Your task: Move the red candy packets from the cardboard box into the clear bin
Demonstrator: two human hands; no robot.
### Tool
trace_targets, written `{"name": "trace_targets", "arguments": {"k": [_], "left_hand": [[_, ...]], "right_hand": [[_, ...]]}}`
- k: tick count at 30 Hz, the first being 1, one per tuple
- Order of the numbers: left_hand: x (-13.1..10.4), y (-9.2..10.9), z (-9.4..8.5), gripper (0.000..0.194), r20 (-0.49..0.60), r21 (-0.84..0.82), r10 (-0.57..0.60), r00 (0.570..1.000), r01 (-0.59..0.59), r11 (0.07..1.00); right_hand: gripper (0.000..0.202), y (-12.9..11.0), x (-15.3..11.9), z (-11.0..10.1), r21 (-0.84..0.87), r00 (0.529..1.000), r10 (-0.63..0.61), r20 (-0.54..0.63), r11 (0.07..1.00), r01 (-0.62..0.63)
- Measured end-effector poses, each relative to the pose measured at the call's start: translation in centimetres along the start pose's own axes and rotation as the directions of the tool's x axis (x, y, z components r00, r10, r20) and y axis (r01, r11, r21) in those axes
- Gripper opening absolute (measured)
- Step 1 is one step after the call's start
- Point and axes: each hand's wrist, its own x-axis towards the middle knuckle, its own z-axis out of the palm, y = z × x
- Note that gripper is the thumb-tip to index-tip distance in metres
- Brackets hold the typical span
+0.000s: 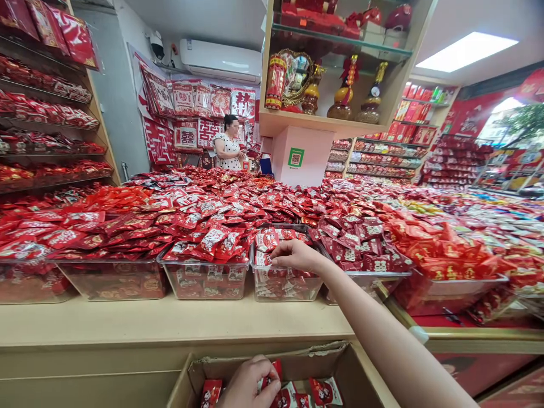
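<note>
My right hand reaches out over a clear plastic bin that holds red and white candy packets. Its fingers are pinched together at a white-and-red candy packet near the bin's front left corner. Low in the view, my left hand is inside an open cardboard box. The fingers there curl around a red candy packet, partly hidden behind them. More red and white packets lie on the bottom of the box.
Heaped bins of red packets stand alongside, including a bin on the left and dark red packets on the right. The wooden counter ledge runs before them. A display shelf rises behind. A person stands at the back.
</note>
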Motion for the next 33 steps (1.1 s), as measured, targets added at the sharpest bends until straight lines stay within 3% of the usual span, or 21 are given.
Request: {"name": "trace_targets", "arguments": {"k": [4,7,10,12,14,17,20,22,26,29,33], "left_hand": [[0.0,0.5,-0.2,0.014,-0.005,-0.043,-0.028,1.000,0.027,0.999],[0.3,1.0,-0.5,0.017,-0.004,-0.122,-0.074,0.997,0.073,0.990],[0.6,1.3,-0.8,0.022,0.012,-0.260,-0.107,0.994,0.107,0.960],[0.6,1.2,-1.0,0.027,0.038,-0.412,-0.116,0.992,0.121,0.903],[0.3,1.0,-1.0,0.038,0.051,-0.569,-0.069,0.996,0.086,0.818],[-0.2,0.6,-0.7,0.061,0.016,-0.740,-0.053,0.998,0.048,0.671],[-0.3,0.9,-0.1,0.054,0.014,-0.774,-0.205,0.979,0.140,0.618],[-0.1,1.5,0.1,0.043,0.006,-0.754,-0.215,0.977,0.146,0.641],[0.2,2.3,-0.3,0.041,-0.022,-0.727,-0.166,0.986,0.098,0.680],[0.1,2.4,-0.9,0.040,-0.044,-0.767,-0.154,0.987,0.066,0.638],[0.0,2.8,-1.1,0.042,0.079,-0.860,-0.278,0.957,0.206,0.466]], "right_hand": [[0.015,0.8,0.4,-0.2,0.028,0.998,0.009,-0.063,1.000,-0.008],[0.018,0.7,0.7,-0.8,0.055,0.974,0.017,-0.225,0.998,-0.005],[0.023,-0.6,-0.4,-1.1,0.100,0.879,0.012,-0.476,0.994,0.041],[0.022,-1.7,-2.4,0.1,0.150,0.811,0.014,-0.585,0.985,0.091],[0.017,-2.4,-5.2,2.6,0.192,0.831,0.027,-0.556,0.976,0.097],[0.012,-1.5,-9.4,7.6,0.164,0.923,0.063,-0.380,0.986,0.000],[0.013,0.8,-11.8,11.5,0.204,0.933,0.156,-0.326,0.975,-0.092],[0.012,2.1,-12.2,12.6,0.256,0.924,0.199,-0.328,0.960,-0.115],[0.011,2.2,-11.8,12.6,0.314,0.945,0.208,-0.254,0.941,-0.124],[0.013,0.7,-11.5,11.5,0.307,0.968,0.185,-0.169,0.943,-0.127],[0.013,-2.1,-9.4,7.4,-0.116,0.985,-0.060,-0.160,0.992,0.041]]}}
